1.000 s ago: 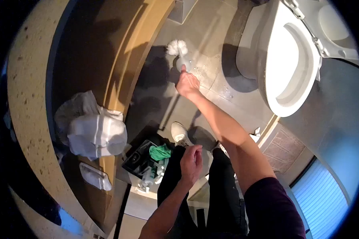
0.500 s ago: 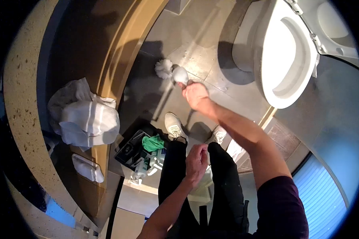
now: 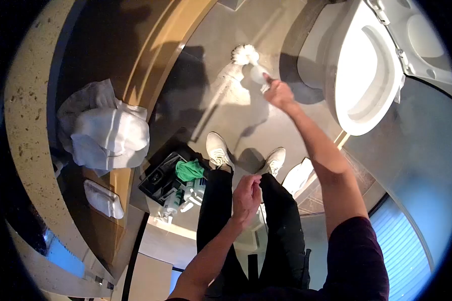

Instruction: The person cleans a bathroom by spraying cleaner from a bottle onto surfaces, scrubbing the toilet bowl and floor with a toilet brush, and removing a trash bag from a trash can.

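My right hand (image 3: 278, 93) is closed round the handle end of a white toilet brush (image 3: 245, 54), whose bristle head points away from me over the grey floor (image 3: 226, 108). A round white guard sits between the bristles and my fingers. My left hand (image 3: 247, 198) hangs near my knees with its fingers curled together; whether anything is inside them is hidden.
At the right stands a white toilet (image 3: 331, 55) with its lid up. A black caddy (image 3: 158, 176) holds a green cloth (image 3: 189, 170) and bottles. White towels (image 3: 108, 133) lie on the wooden shelf at the left. A white cloth (image 3: 297, 176) is beside my foot.
My right hand has moved the brush first toward me and left, then away and to the right. The left hand stays near my knees.
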A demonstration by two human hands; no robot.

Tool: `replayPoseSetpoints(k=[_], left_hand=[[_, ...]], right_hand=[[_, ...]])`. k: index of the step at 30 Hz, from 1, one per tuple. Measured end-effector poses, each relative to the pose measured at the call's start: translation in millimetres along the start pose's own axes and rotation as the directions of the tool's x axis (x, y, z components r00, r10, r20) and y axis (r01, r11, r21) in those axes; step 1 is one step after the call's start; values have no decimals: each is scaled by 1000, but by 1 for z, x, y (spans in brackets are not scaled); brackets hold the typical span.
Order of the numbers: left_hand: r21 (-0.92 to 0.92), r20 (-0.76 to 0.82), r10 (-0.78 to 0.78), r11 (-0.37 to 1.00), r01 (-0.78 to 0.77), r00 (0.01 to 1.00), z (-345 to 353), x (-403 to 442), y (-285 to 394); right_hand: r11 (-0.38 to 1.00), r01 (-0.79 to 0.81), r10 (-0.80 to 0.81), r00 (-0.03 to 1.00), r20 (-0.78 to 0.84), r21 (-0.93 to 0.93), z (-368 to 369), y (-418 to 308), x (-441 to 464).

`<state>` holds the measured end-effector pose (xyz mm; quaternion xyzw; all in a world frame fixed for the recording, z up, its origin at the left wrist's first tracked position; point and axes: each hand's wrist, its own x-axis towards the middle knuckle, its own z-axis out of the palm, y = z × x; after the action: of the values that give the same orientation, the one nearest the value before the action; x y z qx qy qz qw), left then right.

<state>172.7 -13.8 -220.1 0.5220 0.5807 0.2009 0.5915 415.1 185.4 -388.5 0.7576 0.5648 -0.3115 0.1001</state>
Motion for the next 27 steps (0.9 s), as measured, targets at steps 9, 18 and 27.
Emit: replayPoseSetpoints(k=[9,18,27], left_hand=[[41,53,-28,999,26,998,7,-10,-4],[48,76,-28,999,25,997,9,-9,-3],[28,135,-77,997,74,988,11,-12,-5]], right_hand=[[947,275,-248,955,163,-167,42,-47,-110],[888,20,89,973,214,-460,-11,104,-144],[490,-521,502,824,262,699,110,108,-219]])
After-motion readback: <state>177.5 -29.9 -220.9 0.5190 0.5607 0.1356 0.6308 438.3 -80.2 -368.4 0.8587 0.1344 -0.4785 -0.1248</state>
